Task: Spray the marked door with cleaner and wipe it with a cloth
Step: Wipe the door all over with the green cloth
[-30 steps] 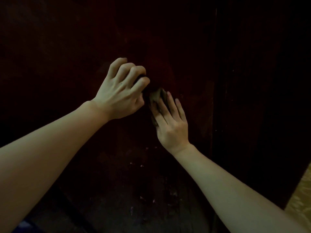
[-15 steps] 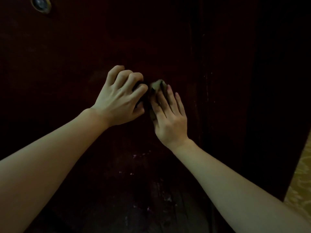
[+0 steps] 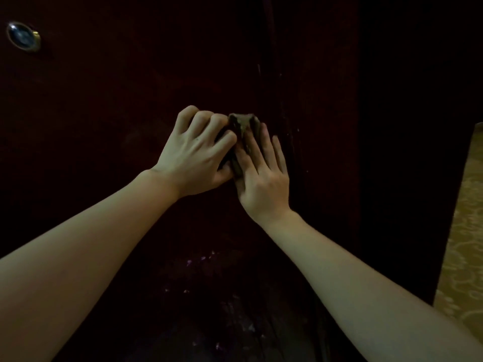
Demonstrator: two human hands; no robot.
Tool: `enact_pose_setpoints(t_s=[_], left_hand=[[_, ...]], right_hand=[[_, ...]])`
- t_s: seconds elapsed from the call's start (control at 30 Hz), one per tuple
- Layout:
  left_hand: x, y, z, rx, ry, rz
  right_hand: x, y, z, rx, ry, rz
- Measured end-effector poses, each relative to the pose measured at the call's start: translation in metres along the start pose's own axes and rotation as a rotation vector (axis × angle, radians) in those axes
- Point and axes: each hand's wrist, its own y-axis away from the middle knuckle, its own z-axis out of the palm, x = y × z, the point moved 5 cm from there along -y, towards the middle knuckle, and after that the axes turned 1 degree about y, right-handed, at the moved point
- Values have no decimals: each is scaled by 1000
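A dark red door [image 3: 117, 95] fills the view in dim light. A small brownish cloth [image 3: 242, 123] lies against it near the right edge of the door. My right hand [image 3: 262, 176] presses the cloth flat on the door with straight fingers. My left hand [image 3: 194, 155] sits just left of it, its fingers curled over the cloth's dark left part. Most of the cloth is hidden under both hands. No spray bottle is in view.
A round metal fitting [image 3: 23, 36] is set in the door at upper left. Pale specks [image 3: 203, 259] mark the lower door. A dark vertical frame strip [image 3: 287, 74] runs right of the hands, and a yellow patterned surface [image 3: 462, 244] shows at far right.
Both hands slid the cloth up and to the right along the door, closer to the frame strip. The round fitting came into view at upper left.
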Motion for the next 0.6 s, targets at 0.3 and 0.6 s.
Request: enact_pose_setpoints(t_s=[0.3,0.6], left_hand=[[0,-9,2,-69,-14,31],[0,-21,1,-110,14,-17]], right_hand=[[21,47,-11,-79,62,47],[28,-41,-16,34,80,27]])
